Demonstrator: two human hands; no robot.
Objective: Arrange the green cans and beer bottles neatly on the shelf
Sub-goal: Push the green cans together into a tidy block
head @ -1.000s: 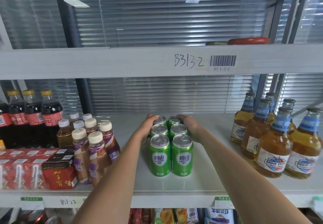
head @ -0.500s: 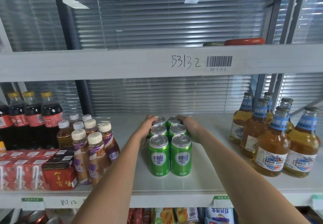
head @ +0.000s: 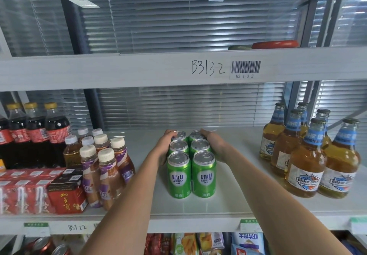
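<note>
Several green cans [head: 191, 173] stand in two tight rows, front to back, in the middle of the white shelf [head: 228, 201]. My left hand [head: 165, 145] presses flat against the left side of the rear cans. My right hand [head: 213, 143] cups the right side of the rear cans, fingers curled around the back one. Several beer bottles [head: 309, 155] with amber liquid and blue neck labels stand grouped at the shelf's right end, apart from both hands.
Left of the cans stand purple-labelled coffee bottles [head: 108, 167], dark cola bottles [head: 33, 135] and red drink cartons [head: 39, 191]. An upper shelf beam marked B3132 [head: 208, 69] hangs overhead. Snack bags [head: 208, 242] fill the shelf below.
Both hands stay clasped on the rear cans; the view has shifted slightly, and nothing else has visibly moved.
</note>
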